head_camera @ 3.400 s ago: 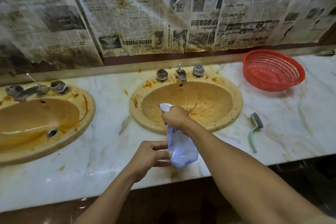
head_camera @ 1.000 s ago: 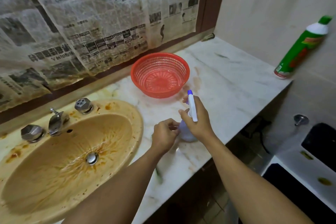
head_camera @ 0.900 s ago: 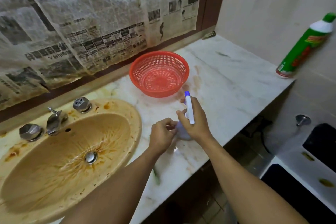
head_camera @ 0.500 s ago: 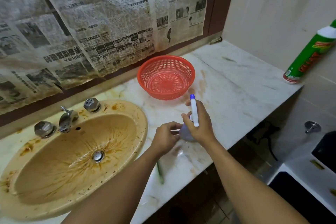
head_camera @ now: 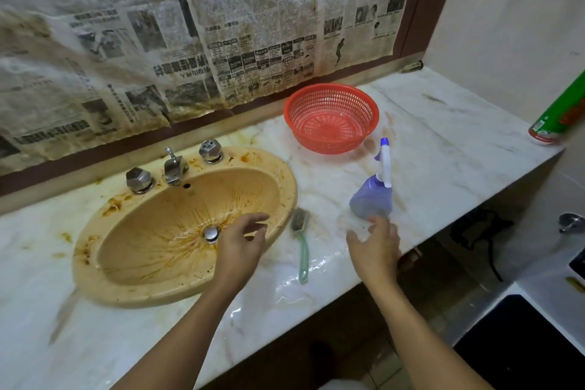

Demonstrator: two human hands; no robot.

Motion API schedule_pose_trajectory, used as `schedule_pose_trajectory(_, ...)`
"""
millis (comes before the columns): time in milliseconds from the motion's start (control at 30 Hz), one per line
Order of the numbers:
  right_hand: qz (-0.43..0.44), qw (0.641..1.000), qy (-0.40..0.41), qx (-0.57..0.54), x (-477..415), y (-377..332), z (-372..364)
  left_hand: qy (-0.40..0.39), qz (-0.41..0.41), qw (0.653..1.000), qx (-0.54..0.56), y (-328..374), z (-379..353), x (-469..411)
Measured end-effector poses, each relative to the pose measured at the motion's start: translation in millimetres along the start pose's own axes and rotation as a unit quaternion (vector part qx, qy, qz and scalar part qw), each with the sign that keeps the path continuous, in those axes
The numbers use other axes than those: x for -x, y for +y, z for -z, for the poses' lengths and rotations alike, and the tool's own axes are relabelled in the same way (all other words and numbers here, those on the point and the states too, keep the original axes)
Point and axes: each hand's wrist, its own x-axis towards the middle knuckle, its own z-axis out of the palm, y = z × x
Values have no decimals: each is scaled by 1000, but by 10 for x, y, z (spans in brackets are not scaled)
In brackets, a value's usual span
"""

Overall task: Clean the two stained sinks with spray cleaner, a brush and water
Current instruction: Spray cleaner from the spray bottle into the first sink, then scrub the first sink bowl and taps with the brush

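Since the spray bottle [head_camera: 372, 196] stands upright on the counter [head_camera: 443, 152] with no hand round it, I think spraying is done for this sink [head_camera: 142, 225] and scrubbing comes next. Brown streaks run all over the bowl. The brush [head_camera: 302, 250] lies on the counter just beside the sink's rim, between the two hands. The left hand [head_camera: 240, 244] hangs over the rim, its grip loose and holding nothing. The right hand [head_camera: 375, 250] has an open grip too, with its fingertips right by the bottle's foot. I cannot tell if they touch. Next, one hand must pick up the brush by its green handle.
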Motion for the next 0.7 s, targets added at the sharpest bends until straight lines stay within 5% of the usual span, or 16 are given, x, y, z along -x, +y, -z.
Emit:
schedule_pose_trajectory(133,84,970,-186,136,359,-218,-400,56,0,998,-38,-329,442,290)
schedule_pose_trajectory(333,88,945,-164,271,436,-411,-760,117,-54,978,-163,-853,1114,678)
schedule_pose_trajectory(600,-36,986,-130,101,506,-636,-809,190,67,946,-253,-1493,1799,922)
schedule_pose_trajectory(700,9,987,-150,49,570,-822,-853,194,100,940,-264,-1632,1999,923)
